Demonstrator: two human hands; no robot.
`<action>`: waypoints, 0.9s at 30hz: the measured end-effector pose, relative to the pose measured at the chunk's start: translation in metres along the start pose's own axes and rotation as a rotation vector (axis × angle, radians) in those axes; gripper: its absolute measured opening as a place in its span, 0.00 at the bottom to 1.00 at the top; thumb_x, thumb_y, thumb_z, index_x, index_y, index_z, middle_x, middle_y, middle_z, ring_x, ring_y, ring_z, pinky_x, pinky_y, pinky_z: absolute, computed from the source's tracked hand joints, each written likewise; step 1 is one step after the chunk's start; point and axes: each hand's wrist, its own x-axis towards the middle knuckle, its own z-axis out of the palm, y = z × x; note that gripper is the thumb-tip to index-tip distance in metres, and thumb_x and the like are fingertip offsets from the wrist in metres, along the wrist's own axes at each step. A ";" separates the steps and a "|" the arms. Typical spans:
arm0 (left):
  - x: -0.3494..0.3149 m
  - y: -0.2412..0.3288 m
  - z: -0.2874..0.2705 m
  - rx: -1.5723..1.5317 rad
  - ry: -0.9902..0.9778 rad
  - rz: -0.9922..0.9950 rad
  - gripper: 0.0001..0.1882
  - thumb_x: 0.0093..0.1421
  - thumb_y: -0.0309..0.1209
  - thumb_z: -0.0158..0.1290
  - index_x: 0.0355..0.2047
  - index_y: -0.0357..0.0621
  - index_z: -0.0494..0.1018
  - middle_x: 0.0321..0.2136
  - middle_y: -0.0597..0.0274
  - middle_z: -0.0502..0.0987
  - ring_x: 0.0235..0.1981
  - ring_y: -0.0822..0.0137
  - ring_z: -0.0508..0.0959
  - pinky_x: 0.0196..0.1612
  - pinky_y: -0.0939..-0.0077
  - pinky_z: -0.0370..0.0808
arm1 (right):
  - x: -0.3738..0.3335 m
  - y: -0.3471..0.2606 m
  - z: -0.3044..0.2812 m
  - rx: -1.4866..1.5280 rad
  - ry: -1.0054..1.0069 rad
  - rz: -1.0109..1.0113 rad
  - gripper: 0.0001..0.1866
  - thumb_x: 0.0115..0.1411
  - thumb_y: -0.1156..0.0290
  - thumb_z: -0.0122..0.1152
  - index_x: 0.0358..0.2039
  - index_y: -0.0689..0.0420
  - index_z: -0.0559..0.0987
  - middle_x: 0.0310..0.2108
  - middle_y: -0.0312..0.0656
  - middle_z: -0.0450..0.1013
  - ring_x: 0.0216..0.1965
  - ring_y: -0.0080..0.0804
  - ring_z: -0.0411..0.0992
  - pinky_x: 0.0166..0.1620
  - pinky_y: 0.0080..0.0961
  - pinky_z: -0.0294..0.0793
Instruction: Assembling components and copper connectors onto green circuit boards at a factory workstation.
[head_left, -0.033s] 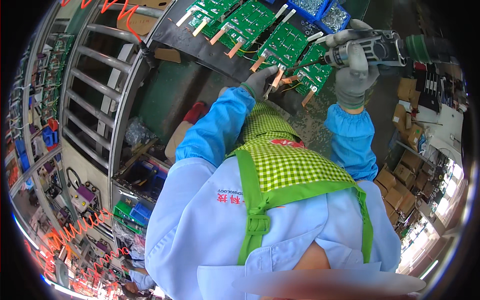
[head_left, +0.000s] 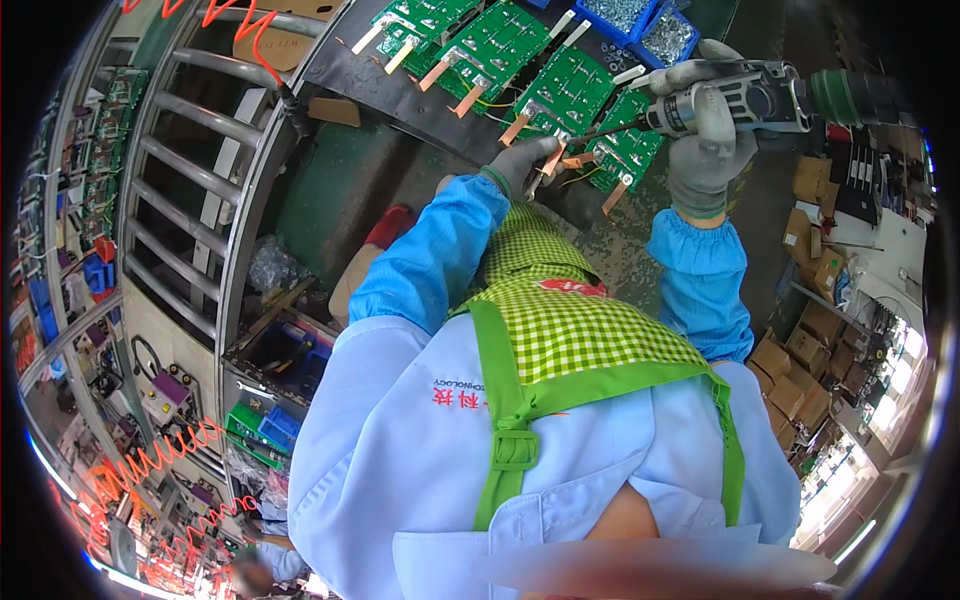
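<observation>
My right hand [head_left: 708,160], in a grey glove, is wrapped round a grey and black power screwdriver [head_left: 765,98] held sideways. Its long thin bit points left and meets the near end of a green circuit board [head_left: 568,92], by the screw on a copper strip [head_left: 555,160]. My left hand [head_left: 516,166], also gloved, is closed at that strip. A small silver metal piece, perhaps a wrench end, pokes out below its fingers; the grip itself is partly hidden. To the right lies another green board [head_left: 630,140] with copper strips and a yellow wire.
More circuit boards [head_left: 497,45] line the dark bench [head_left: 350,62] to the left. Blue bins [head_left: 668,36] of small metal hardware stand at the far edge. A metal rail frame [head_left: 205,175] rises at left, and cardboard boxes [head_left: 810,330] are stacked at right.
</observation>
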 end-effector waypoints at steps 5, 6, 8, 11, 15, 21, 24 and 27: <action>-0.005 0.009 0.005 0.099 -0.017 0.045 0.15 0.58 0.37 0.50 0.39 0.36 0.70 0.23 0.60 0.73 0.20 0.74 0.70 0.23 0.81 0.68 | 0.005 0.007 0.000 0.138 -0.034 0.065 0.21 0.56 0.68 0.50 0.47 0.67 0.65 0.29 0.45 0.71 0.30 0.35 0.71 0.35 0.31 0.73; -0.003 0.008 0.006 0.124 0.010 0.043 0.16 0.58 0.37 0.50 0.39 0.36 0.70 0.24 0.60 0.73 0.20 0.74 0.70 0.23 0.81 0.68 | 0.004 0.006 0.005 0.021 -0.008 0.031 0.21 0.55 0.68 0.51 0.47 0.67 0.65 0.29 0.45 0.71 0.30 0.35 0.71 0.35 0.32 0.73; -0.005 0.006 0.013 0.189 0.137 0.053 0.15 0.57 0.38 0.51 0.37 0.37 0.72 0.24 0.61 0.73 0.20 0.74 0.70 0.24 0.82 0.68 | 0.000 0.007 0.013 -0.147 0.066 0.043 0.24 0.52 0.67 0.53 0.47 0.67 0.65 0.31 0.45 0.70 0.31 0.34 0.70 0.35 0.33 0.73; -0.008 0.011 0.013 0.307 0.103 0.067 0.14 0.57 0.38 0.51 0.35 0.38 0.73 0.25 0.62 0.74 0.22 0.74 0.70 0.25 0.82 0.68 | 0.001 0.008 0.005 0.193 -0.023 0.104 0.26 0.50 0.66 0.54 0.47 0.67 0.65 0.30 0.45 0.70 0.30 0.34 0.70 0.36 0.33 0.73; 0.001 0.007 0.010 0.313 0.170 0.119 0.15 0.56 0.36 0.52 0.37 0.37 0.73 0.27 0.59 0.76 0.21 0.75 0.73 0.24 0.83 0.71 | -0.006 0.003 0.014 -0.093 0.038 0.028 0.27 0.48 0.65 0.54 0.46 0.68 0.65 0.28 0.44 0.70 0.29 0.34 0.70 0.36 0.35 0.72; 0.012 0.000 0.001 0.440 0.234 0.133 0.15 0.53 0.40 0.53 0.34 0.41 0.75 0.28 0.62 0.76 0.26 0.74 0.74 0.28 0.80 0.73 | 0.001 0.009 0.002 0.005 -0.003 0.078 0.27 0.48 0.63 0.54 0.46 0.67 0.66 0.27 0.45 0.70 0.29 0.36 0.70 0.36 0.35 0.71; 0.005 0.005 0.010 0.423 0.174 0.070 0.17 0.51 0.42 0.54 0.34 0.41 0.76 0.28 0.63 0.75 0.28 0.73 0.74 0.28 0.78 0.73 | 0.001 0.012 -0.010 0.182 -0.082 0.019 0.22 0.59 0.65 0.47 0.49 0.67 0.64 0.32 0.48 0.72 0.32 0.39 0.72 0.37 0.34 0.73; 0.008 0.003 0.008 0.520 0.294 0.146 0.18 0.51 0.42 0.55 0.34 0.39 0.76 0.25 0.63 0.75 0.27 0.72 0.74 0.27 0.79 0.72 | 0.001 0.013 -0.005 0.298 -0.090 0.053 0.22 0.57 0.69 0.49 0.49 0.67 0.64 0.32 0.47 0.72 0.33 0.38 0.71 0.39 0.34 0.72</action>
